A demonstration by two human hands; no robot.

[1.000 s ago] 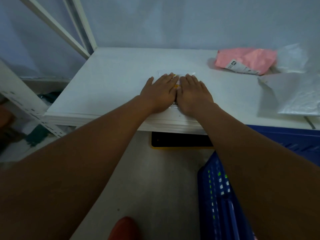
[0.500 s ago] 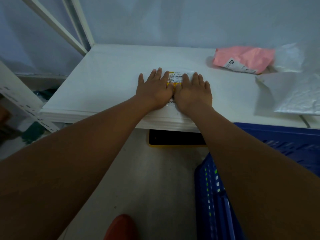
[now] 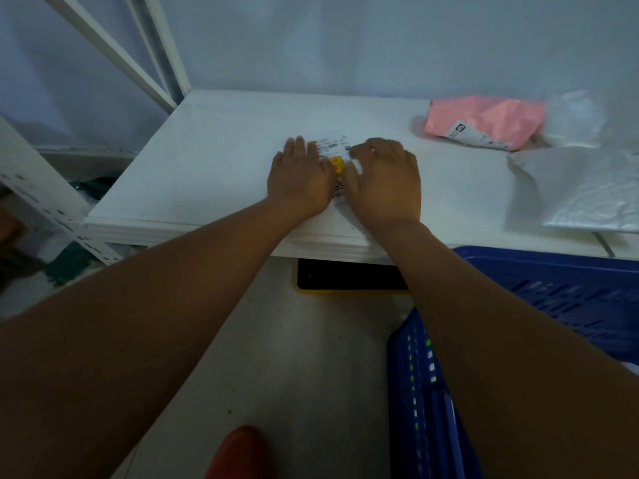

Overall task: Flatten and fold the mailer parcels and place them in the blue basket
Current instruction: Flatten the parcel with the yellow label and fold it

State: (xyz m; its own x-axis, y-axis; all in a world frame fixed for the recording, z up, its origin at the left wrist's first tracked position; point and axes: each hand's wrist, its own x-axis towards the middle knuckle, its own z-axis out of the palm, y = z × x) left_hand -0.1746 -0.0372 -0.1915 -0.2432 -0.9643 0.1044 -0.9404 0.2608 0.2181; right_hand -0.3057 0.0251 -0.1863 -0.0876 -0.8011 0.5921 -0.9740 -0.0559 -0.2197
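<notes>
White, thin plastic, the small mailer (image 3: 333,148) lies label-up on the table (image 3: 207,160) beneath both palms. Its visible strip runs from wrists to fingertips and the rest is hidden. The left hand (image 3: 299,181) presses it with straight fingers. The right hand (image 3: 383,184) has bent, blurred fingers, so its grip is unclear. Beyond that hand sits a crumpled pink mailer (image 3: 484,122), and the slotted blue basket (image 3: 553,292) is beside its forearm.

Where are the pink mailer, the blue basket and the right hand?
pink mailer (image 3: 491,117), head view, pink upper face
blue basket (image 3: 539,267), head view, far rim
right hand (image 3: 385,183), head view, back of hand
</notes>
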